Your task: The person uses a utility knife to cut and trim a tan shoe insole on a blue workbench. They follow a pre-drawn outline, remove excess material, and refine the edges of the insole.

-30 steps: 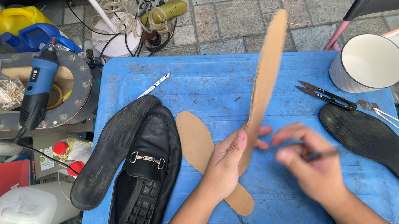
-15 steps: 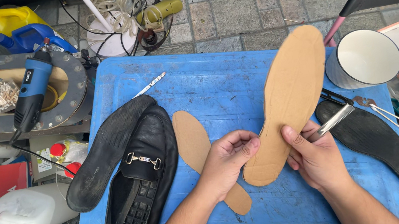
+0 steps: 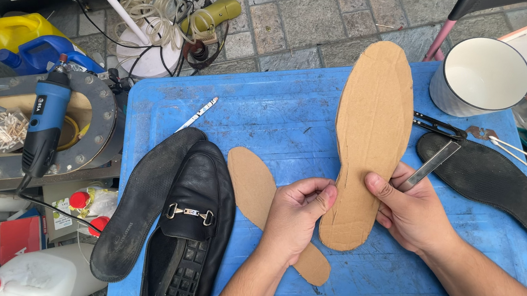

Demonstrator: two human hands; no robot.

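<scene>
Both hands gripped the cardboard insole upright; right hand also pinched a metal blade, left hand closed on its edge. Blade risked slipping, nicking fingers.

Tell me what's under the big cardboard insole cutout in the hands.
Under the large brown cardboard insole cutout lies the blue plastic table top. The right hand also grips a thin metal blade, partly hidden behind the cutout. Anything else beneath is covered.
</scene>
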